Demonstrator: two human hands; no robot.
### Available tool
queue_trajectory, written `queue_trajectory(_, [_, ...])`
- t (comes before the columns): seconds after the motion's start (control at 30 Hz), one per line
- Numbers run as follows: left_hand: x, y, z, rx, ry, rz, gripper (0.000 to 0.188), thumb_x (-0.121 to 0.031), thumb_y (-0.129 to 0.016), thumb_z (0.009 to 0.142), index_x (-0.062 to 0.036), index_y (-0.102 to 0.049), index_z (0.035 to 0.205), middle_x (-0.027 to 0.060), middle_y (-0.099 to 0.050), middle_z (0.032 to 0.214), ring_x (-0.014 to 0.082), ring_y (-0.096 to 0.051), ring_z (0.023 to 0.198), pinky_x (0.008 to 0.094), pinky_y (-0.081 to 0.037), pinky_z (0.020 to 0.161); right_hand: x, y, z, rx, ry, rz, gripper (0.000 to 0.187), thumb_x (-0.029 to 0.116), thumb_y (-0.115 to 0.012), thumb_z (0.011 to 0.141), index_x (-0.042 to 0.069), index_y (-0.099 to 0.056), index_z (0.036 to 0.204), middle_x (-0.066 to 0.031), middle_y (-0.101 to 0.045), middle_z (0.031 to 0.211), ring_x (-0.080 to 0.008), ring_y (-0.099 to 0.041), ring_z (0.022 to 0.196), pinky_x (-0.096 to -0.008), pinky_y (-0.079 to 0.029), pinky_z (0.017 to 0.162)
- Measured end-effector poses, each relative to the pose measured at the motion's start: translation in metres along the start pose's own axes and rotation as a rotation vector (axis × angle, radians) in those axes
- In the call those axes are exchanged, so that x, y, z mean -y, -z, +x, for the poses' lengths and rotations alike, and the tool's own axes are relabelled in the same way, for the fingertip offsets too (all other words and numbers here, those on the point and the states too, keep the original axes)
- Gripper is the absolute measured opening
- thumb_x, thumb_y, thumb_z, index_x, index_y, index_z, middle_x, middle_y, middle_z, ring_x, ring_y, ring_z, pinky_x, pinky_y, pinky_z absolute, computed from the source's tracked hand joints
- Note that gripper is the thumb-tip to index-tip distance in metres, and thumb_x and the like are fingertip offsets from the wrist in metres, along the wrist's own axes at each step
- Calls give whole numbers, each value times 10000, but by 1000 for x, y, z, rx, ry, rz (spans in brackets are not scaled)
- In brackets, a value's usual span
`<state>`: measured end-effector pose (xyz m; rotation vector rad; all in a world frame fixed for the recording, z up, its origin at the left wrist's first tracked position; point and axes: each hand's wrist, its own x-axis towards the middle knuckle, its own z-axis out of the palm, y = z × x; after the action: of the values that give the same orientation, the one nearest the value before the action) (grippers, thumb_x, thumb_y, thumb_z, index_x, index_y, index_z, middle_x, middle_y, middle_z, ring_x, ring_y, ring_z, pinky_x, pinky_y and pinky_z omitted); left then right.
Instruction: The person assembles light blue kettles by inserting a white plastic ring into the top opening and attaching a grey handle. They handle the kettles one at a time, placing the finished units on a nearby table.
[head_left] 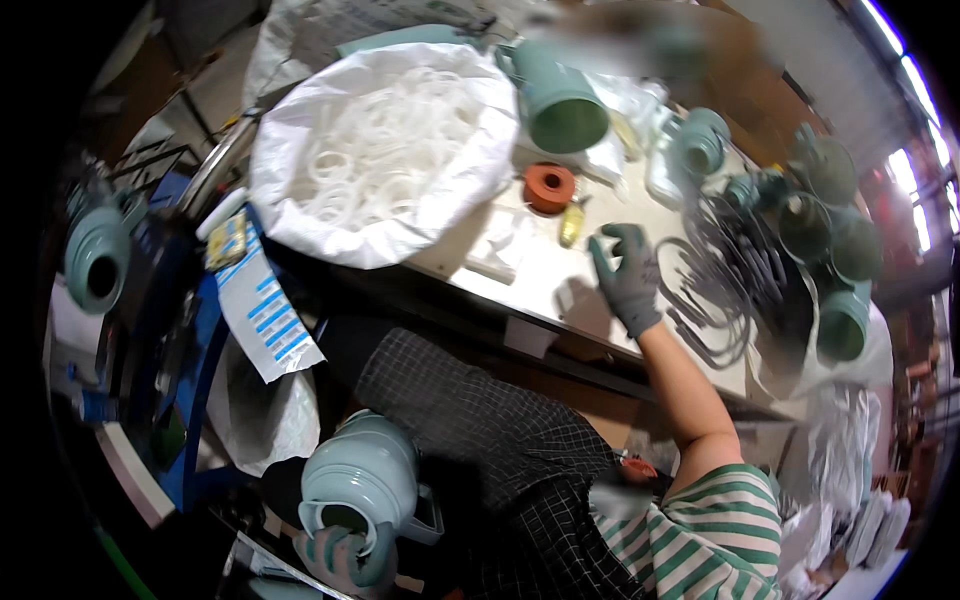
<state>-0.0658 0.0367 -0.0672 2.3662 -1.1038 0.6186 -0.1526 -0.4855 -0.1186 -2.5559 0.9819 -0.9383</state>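
My left hand [345, 562], in a grey-green glove, grips a pale blue-green plastic jug body [365, 470] by its open rim, low down beside my leg. The jug lies tilted with its mouth toward me and a handle on its right side. Above the worktable [560, 290], my right hand [628, 275], also gloved, is open with its fingers apart and bent, holding nothing visible. Nearest to it is a small tool with a yellow handle [572, 224]. An orange-brown roll [549, 188] sits just behind that tool.
A white sack [385, 245] full of translucent rings [400, 150] stands at the left of the table. Grey cords [735, 270] lie to the right, near several green jug bodies [845, 325]. Another jug body [565, 110] stands behind. A blue-and-white label sheet [265, 310] hangs at left.
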Motion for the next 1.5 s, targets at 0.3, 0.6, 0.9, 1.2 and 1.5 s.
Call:
queue_trajectory(0.3, [-15, -22, 28, -107, -209, -53, 331, -245, -867, 839, -84, -727, 1091, 102, -720, 995, 349, -685, 921, 498, -525, 823, -124, 19, -11, 88, -244, -697, 259, 320, -759, 824, 132, -751, 1003, -109, -674, 1171, -324, -612, 1117, -496, -479, 924])
queue_trajectory(0.6, [-26, -43, 77, -177, 293, -517, 226, -312, -705, 942, -106, -669, 1027, 64, -665, 926, 270, -630, 851, 419, -497, 745, 153, 4, 16, -81, 671, 745, 367, -23, -672, 814, 67, -709, 1168, -113, -658, 1102, -290, -611, 1035, -419, -508, 880])
queue_trajectory(0.9, [7, -46, 70, -413, 945, -1103, 273, -379, -543, 1046, -128, -611, 964, 26, -610, 856, 192, -574, 780, 340, -469, 666, 303, -6, -65, 323, 488, 1393, 694, 364, -738, 879, 19, -491, 1428, -223, -514, 1394, -401, -497, 1315, -514, -388, 1113])
queue_trajectory(1.2, [87, -45, 18, -913, 834, -701, 314, -386, -577, 1063, -88, -636, 981, 63, -645, 943, 249, -621, 920, 391, -533, 773, 293, -20, -111, 475, 1011, 1269, 574, 553, -793, 757, 135, -736, 1146, -144, -688, 1025, -359, -668, 956, -506, -527, 792])
queue_trajectory(1.5, [48, -80, 65, -527, 616, -514, 430, -362, -563, 1050, -18, -579, 1308, -1, -529, 933, 100, -490, 747, 297, -444, 689, 235, 8, -54, 553, 859, 1375, 682, 354, -888, 734, 97, -636, 1313, -190, -632, 1303, -426, -629, 1176, -527, -512, 1004])
